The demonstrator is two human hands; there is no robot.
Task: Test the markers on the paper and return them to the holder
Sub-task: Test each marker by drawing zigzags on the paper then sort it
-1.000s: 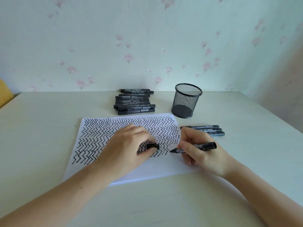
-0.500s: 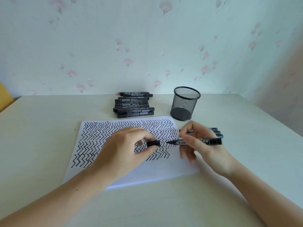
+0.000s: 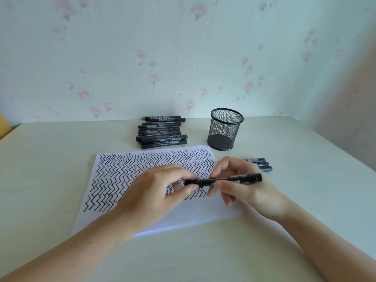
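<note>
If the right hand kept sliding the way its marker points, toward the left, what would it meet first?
Most likely the black cap pinched in the left hand. The black marker held in the right hand already meets that cap, above the zigzag-covered white paper.

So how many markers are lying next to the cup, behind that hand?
3 that I can see: a small row of markers lies on the table right of the paper, in front of the mesh holder. The right hand covers their left ends, so more may be hidden.
</note>
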